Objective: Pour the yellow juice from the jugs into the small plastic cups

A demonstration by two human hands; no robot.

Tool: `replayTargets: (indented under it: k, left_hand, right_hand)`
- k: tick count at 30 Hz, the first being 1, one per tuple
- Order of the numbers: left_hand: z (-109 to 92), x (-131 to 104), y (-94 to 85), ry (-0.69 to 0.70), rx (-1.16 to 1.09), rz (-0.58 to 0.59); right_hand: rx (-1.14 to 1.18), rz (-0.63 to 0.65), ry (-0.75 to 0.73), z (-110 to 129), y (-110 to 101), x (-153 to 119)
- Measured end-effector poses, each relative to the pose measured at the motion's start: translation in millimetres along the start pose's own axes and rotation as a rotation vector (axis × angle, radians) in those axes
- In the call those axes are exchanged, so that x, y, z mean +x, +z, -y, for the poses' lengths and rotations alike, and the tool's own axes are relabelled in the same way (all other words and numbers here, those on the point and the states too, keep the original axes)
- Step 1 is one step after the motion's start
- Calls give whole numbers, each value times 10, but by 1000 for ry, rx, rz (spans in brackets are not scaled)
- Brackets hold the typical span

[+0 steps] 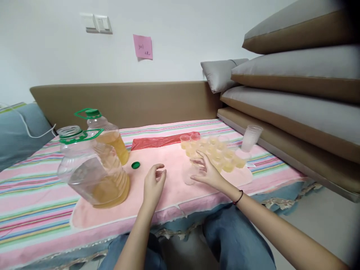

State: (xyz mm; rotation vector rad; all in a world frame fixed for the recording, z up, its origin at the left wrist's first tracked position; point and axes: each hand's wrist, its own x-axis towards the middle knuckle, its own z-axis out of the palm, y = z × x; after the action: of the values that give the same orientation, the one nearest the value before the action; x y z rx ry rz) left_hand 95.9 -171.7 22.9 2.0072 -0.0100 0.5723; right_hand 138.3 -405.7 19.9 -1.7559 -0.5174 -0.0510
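My left hand (pixel 153 185) hovers over the pink mat (pixel 171 193) with its fingers loosely curved, thumb apart, and nothing between them. At the right, my right hand (pixel 209 174) has its fingers spread beside a clear plastic cup (pixel 188 174) that looks empty. Whether the fingertips touch that cup I cannot tell. Behind this hand stand several clear cups of yellow liquid (pixel 227 164), set close together. An uncapped plastic jug (pixel 95 180) with a green handle, partly filled with yellow liquid, stands left of my left hand. A green cap (pixel 135 165) lies on the mat.
A second, capped jug (pixel 112 140) stands behind the first. Red plastic wrapping (pixel 160 141) lies at the back. A stack of cups (pixel 251 138) stands at the right, near piled grey and brown cushions (pixel 298 97). A brown headboard (pixel 135 101) borders the striped cloth (pixel 33 180).
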Motion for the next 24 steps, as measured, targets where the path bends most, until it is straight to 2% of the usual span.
replayTargets:
  k: [4, 10, 14, 17, 21, 24]
  left_hand:
    - [21, -41, -125, -4, 5, -13]
    - [-28, -98, -250, 1, 8, -47]
    - [-37, -121, -283, -6, -2, -49]
    - [-24, -140, -299, 59, 18, -79]
    - [-47, -197, -368, 280, 109, -237]
    - [-91, -262, -490, 450, 224, -455]
  right_hand:
    - [42, -10, 58, -149, 103, -34]
    - [50, -5, 57, -233, 144, -63]
    - [11, -13, 38, -150, 97, -57]
    - [0, -47, -11, 23, 58, -7]
    - [46, -41, -137, 334, 174, 124]
    - [98, 31, -186, 542, 451, 247]
